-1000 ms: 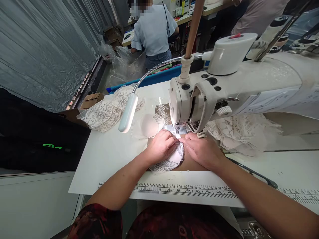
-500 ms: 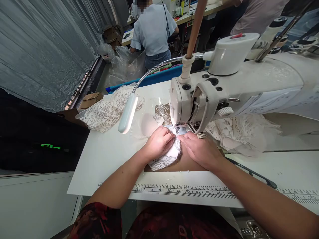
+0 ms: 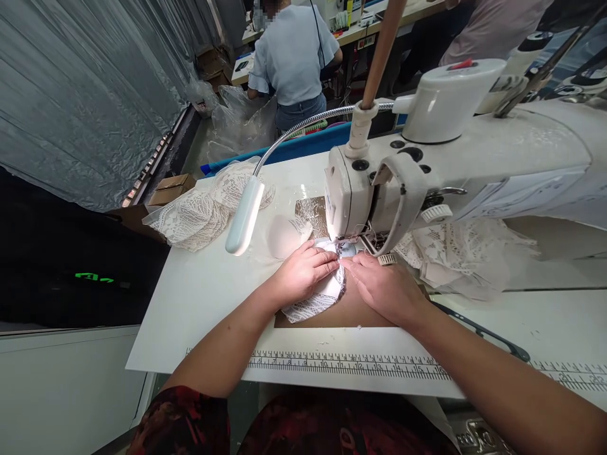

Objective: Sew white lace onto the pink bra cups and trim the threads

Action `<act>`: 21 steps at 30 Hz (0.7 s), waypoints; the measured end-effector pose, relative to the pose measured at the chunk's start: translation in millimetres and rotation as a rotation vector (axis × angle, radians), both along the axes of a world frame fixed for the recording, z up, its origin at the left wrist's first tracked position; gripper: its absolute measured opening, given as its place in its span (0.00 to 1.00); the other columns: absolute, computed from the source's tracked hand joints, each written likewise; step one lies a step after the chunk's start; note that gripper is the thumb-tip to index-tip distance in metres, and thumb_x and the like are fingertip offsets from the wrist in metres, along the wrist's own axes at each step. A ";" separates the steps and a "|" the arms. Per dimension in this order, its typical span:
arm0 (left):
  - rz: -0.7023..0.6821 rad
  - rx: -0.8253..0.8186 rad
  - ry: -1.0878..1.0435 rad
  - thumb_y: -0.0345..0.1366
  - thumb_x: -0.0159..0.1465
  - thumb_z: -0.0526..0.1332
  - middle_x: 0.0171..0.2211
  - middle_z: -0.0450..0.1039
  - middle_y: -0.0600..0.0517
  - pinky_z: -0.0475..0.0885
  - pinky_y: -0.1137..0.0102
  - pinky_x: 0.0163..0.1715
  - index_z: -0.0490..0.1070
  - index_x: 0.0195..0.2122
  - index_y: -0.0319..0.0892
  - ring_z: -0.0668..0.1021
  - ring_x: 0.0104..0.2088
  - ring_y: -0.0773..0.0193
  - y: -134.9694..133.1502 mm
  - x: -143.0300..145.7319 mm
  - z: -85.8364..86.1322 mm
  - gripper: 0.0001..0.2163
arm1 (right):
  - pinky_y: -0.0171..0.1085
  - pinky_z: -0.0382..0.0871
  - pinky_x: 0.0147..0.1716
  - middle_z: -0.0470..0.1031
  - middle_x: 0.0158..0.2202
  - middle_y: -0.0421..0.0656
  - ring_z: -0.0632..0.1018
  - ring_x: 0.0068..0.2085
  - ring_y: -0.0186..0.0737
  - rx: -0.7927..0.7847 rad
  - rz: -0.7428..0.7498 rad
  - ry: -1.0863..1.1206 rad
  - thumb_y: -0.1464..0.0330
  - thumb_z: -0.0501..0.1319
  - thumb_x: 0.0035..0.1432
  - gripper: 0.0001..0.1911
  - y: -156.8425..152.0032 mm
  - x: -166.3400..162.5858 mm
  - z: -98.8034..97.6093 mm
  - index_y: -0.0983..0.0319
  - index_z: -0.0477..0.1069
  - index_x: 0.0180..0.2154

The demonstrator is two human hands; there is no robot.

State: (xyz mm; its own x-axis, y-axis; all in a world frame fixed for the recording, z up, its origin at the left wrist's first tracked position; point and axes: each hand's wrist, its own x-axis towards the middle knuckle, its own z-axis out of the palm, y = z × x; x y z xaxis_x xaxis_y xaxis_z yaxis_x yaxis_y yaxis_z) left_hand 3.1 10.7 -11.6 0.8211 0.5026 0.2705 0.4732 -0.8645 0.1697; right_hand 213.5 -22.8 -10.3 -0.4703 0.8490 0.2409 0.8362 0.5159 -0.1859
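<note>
A white lace-covered bra cup [image 3: 315,306] lies under the needle area of a white sewing machine [image 3: 348,196], its lace edge toward me. My left hand [image 3: 303,272] rests on top of it, fingers stretched out flat with their tips close to the presser foot [image 3: 339,248]. On the other side, my right hand [image 3: 384,284] has its fingers drawn together at the cup's right edge, by the foot. The fabric between the right fingertips is mostly hidden. Just beyond my left hand lies another pale cup [image 3: 284,235] with lace at its side.
Lace pieces are piled at the left [image 3: 194,218], and more lace [image 3: 462,253] lies under the machine arm. A lamp [image 3: 245,215] hangs over the table on a bendable neck. A printed ruler [image 3: 341,364] runs along the front edge. A person [image 3: 296,60] sits farther back.
My left hand's fingers have gone from curled to flatter and reach farther right toward the presser foot. The right hand and the cup have barely moved. The view has shifted slightly.
</note>
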 end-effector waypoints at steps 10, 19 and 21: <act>-0.013 -0.023 0.095 0.29 0.68 0.49 0.54 0.71 0.46 0.59 0.55 0.58 0.68 0.54 0.42 0.72 0.51 0.58 2.2 -4.9 8.1 0.15 | 0.37 0.50 0.24 0.74 0.32 0.44 0.65 0.26 0.36 0.004 -0.013 -0.057 0.76 0.49 0.58 0.20 0.5 -2.7 1.4 0.59 0.76 0.44; -0.009 0.003 0.097 0.28 0.66 0.52 0.55 0.70 0.45 0.63 0.55 0.55 0.67 0.55 0.40 0.70 0.53 0.56 5.9 -3.6 7.4 0.17 | 0.38 0.49 0.24 0.74 0.31 0.43 0.62 0.23 0.35 0.032 -0.043 -0.095 0.74 0.49 0.60 0.19 2.0 -5.8 -2.5 0.59 0.77 0.43; -0.009 0.005 0.091 0.28 0.66 0.51 0.55 0.70 0.45 0.63 0.54 0.54 0.67 0.55 0.41 0.70 0.53 0.57 6.9 -3.7 6.3 0.17 | 0.38 0.49 0.24 0.73 0.29 0.42 0.61 0.23 0.34 0.051 -0.040 -0.088 0.73 0.48 0.61 0.19 2.4 -6.2 -3.8 0.59 0.77 0.42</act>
